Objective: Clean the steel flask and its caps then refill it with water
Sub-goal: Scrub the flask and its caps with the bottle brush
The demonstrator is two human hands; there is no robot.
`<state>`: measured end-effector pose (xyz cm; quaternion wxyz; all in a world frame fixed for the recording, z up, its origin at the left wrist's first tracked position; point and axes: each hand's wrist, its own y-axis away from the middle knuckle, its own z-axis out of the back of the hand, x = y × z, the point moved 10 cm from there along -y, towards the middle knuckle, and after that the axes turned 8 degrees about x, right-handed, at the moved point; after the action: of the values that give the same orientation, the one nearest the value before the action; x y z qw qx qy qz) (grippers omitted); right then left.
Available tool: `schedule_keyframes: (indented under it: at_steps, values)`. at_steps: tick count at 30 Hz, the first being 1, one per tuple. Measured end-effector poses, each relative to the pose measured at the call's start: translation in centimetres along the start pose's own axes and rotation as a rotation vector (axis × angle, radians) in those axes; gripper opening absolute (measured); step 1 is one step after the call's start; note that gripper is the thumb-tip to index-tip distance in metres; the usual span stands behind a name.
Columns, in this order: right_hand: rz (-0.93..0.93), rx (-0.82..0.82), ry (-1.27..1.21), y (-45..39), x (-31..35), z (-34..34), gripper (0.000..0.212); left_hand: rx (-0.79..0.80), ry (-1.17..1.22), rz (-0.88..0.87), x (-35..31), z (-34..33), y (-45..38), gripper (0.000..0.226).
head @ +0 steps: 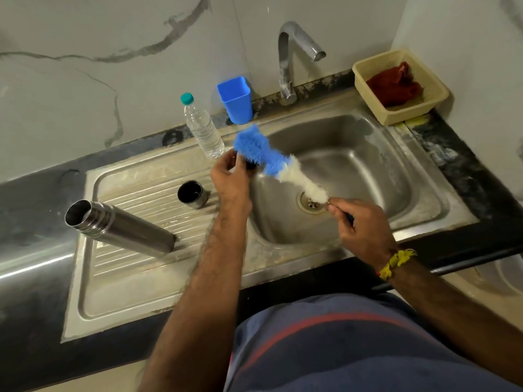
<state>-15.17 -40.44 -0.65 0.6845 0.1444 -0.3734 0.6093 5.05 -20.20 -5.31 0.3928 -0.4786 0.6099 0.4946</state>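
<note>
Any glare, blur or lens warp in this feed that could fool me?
Head view: the bottle brush is motion-blurred; glare streaks the counter edge at left; wide-angle warp bends the sink rim; the steel flask and loose cap look sharp.

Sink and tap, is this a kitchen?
Most likely a kitchen washing-up corner. There is a steel sink with a draining board, a tap on the wall side, and a dark counter against marble-look wall tiles.
</note>
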Motion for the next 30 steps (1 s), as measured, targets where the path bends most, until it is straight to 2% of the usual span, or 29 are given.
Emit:
schedule_keyframes:
  at_steps: [4,8,11,17,20,24,28,30]
  values:
    - [0.059,0.029,0.011,0.0,0.8,-0.9,0.023,0.016,0.508,0.260,2.1,-1.9,0.9,0.005]
    - [-0.049,-0.079,-0.081,0.2,-1.4,0.4,0.021,-0.016,0.654,0.324,2.3,-2.0,1.2,0.023]
    - [-0.008,-0.023,-0.037,-0.2,-0.4,-0.6,0.023,0.048,0.608,0.341,1.7,-4.1,1.8,0.021]
    - [-0.076,-0.087,-0.065,-0.2,-2.2,0.2,0.017,0.065,0.625,0.314,0.9,-4.2,2.0,0.008]
    - [-0.055,-0.053,-0.081,0.5,-2.4,-0.4,0.021,0.057,0.619,0.309,0.8,-3.9,2.0,0.010]
    - [-0.106,-0.089,-0.117,0.7,-2.9,0.1,0.021,0.071,0.508,0.299,1.6,-3.3,2.3,0.010]
    - [-0.064,-0.031,-0.123,0.4,-1.1,-1.0,0.026,0.087,0.402,0.260,2.0,-4.0,2.4,0.010]
    - [-0.094,-0.059,-0.157,0.6,-1.6,-0.4,0.020,0.138,0.366,0.212,1.7,-4.0,2.2,0.018]
